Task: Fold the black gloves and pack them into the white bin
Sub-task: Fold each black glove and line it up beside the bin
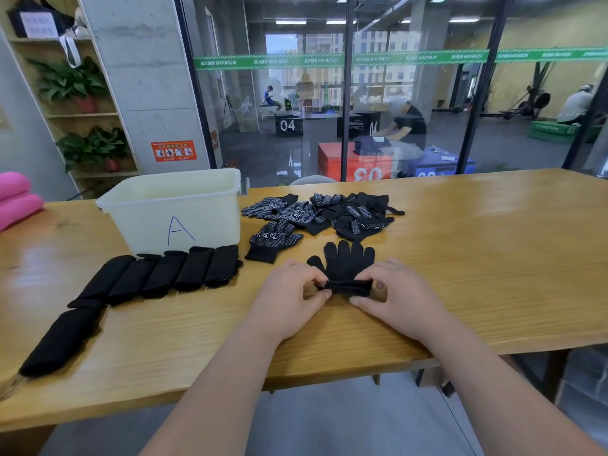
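**Head view: both hands pinch the cuff of a black glove on the table**

Head camera looks down on a wooden table [477, 241]. The black glove [348, 261] lies flat near the front edge, its fingers spread and pointing away from the person. Its cuff [348, 287] is turned over into a thick roll at the near end.

The left hand [289, 292] pinches the left end of this roll between thumb and curled fingers. The right hand [391, 291] pinches the right end in the same way. Both forearms come in over the front edge of the table.

The white bin [177, 212] stands at the back left of the table, with a blue letter A [179, 229] written on its front wall. From this angle only the upper part of its inner wall shows.

In front of the bin, a row of folded gloves [164, 274] lies side by side, each one touching the next. One more folded glove [62, 340] lies apart, nearer to the left front corner.

A loose pile of gloves [329, 212] with white grip dots is just right of the bin, behind the hands. A single dotted glove [273, 240] lies between this pile and the left hand.

Pink cushions [16, 199] rest at the far left edge. Behind the table is a glass wall [411, 110], and a shelf with potted plants [75, 80] stands at the left.
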